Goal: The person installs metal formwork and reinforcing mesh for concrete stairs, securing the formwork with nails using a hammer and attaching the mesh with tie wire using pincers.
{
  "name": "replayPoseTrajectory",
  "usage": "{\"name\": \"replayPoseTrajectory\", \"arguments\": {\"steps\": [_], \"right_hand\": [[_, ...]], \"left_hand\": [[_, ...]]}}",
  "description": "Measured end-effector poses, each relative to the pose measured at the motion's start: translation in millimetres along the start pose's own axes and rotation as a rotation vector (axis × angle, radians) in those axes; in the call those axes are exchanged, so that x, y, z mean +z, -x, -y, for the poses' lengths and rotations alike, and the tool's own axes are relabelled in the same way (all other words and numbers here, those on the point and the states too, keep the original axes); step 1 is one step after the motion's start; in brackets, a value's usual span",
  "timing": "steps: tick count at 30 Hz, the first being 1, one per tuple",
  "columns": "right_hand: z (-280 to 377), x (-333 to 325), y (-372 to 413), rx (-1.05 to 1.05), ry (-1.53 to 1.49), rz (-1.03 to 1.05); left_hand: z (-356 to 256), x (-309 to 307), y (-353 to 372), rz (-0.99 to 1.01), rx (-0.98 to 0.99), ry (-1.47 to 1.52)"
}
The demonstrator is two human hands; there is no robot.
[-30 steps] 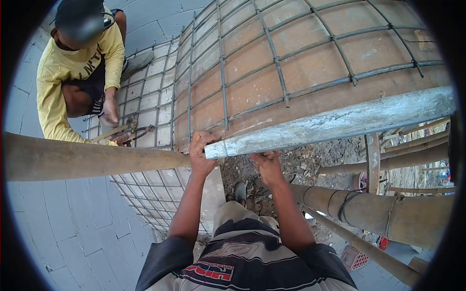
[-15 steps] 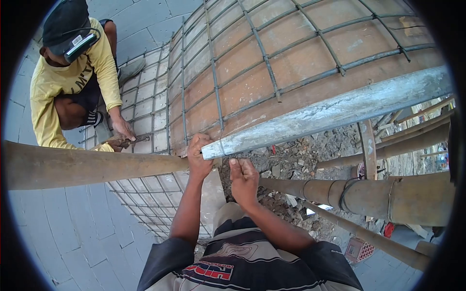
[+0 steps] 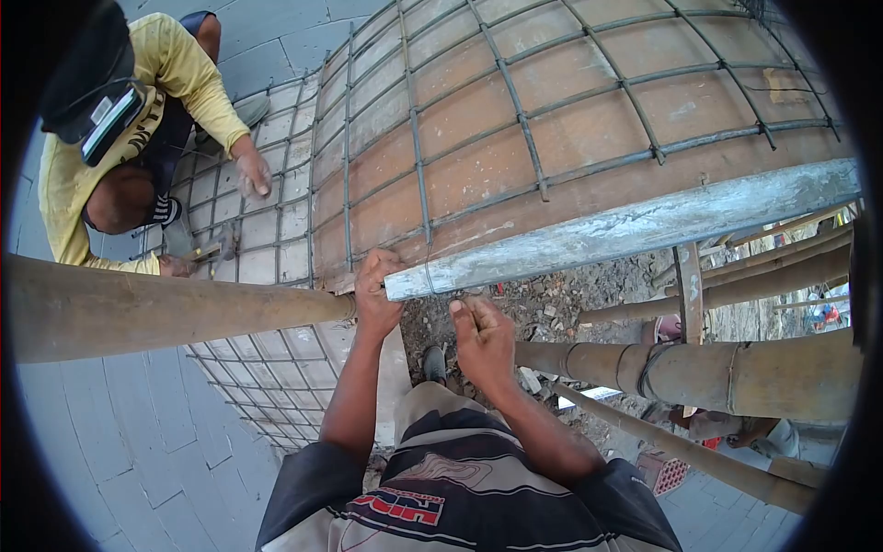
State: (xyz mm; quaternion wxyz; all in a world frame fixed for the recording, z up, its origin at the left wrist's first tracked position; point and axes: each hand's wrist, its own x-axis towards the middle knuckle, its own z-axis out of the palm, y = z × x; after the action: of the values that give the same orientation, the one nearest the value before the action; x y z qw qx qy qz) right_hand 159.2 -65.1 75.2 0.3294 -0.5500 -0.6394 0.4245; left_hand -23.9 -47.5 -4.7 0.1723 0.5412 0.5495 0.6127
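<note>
Left hand (image 3: 375, 299) clamped round the near end of the plank (image 3: 625, 225), which ran 8-to-2 o'clock; right hand (image 3: 483, 342) sat just below, plank at its 12 o'clock, fingers (image 3: 463, 315) pinched together, contents unclear.

1. My own shirt (image 3: 515, 478), nearest in view, has a red and white print patch (image 3: 400, 508) low on the left of the cloth. It carries slanted block capitals that begin "HU". The remaining letters are too warped for me to read.
2. The co-worker's yellow shirt (image 3: 179, 64), far left, has dark lettering (image 3: 140, 136) on the chest. It is folded over, and I can't make out a word.
3. The co-worker's head-worn device (image 3: 108, 115) bears a pale label, too small to read.
4. The grey plank (image 3: 625, 225) that my left fingers (image 3: 372, 271) clamp shows only pale smears, nothing legible.
</note>
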Motion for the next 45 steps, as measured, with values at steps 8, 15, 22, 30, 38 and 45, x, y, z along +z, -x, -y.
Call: {"name": "replayPoseTrajectory", "arguments": {"steps": [8, 15, 22, 30, 38, 45], "right_hand": [[-67, 26, -7, 0.245, -0.426, 0.013], [-97, -13, -54, -0.105, -0.059, -0.071], [-15, -46, -21, -0.214, 0.116, -0.081], [-6, 9, 31, -0.02, -0.17, 0.051], [-78, 0, -11, 0.244, -0.285, 0.067], [-66, -47, -57, 0.019, 0.085, -0.09]], "left_hand": [[-15, 8, 27, -0.161, -0.193, -0.079], [-29, 22, 80, -0.195, -1.116, 0.886], [-51, 58, 62, -0.152, -1.062, 1.258], [-41, 59, 58, -0.168, -0.99, 1.083], [-24, 53, 69, -0.082, -0.918, 0.909], [-28, 65, 64, -0.203, -0.827, 1.132]]}}
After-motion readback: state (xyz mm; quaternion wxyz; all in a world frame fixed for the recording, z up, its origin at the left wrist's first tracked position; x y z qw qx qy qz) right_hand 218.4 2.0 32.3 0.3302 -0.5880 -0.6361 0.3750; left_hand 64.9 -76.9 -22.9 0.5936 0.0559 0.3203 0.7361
